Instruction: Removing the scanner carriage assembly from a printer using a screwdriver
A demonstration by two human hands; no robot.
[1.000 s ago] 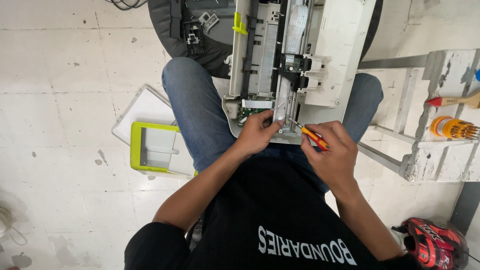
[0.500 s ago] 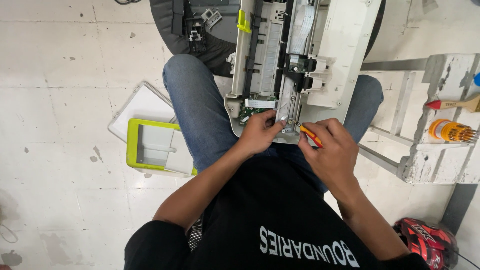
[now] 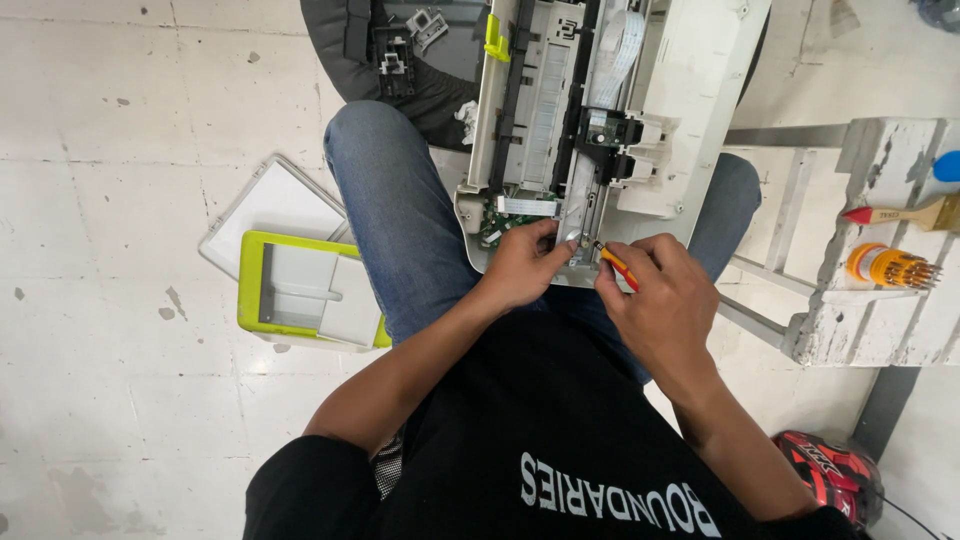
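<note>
Fingers point(image 3: 640, 262) pinch screwdriver point(image 3: 617, 266), tip seemingly on printer point(image 3: 690, 110).

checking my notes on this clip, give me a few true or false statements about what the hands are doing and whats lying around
1. The right hand holds a screwdriver with a red and orange handle. True.
2. The opened printer stands on a table. False: it rests across the person's lap, over the jeans.
3. The left hand touches the printer's near edge beside the screwdriver tip. True.
4. The lime-green-framed tray lies on top of the printer. False: it lies on the floor, off the person's left knee.
5. A paintbrush lies on the white wooden rack. True.
</note>
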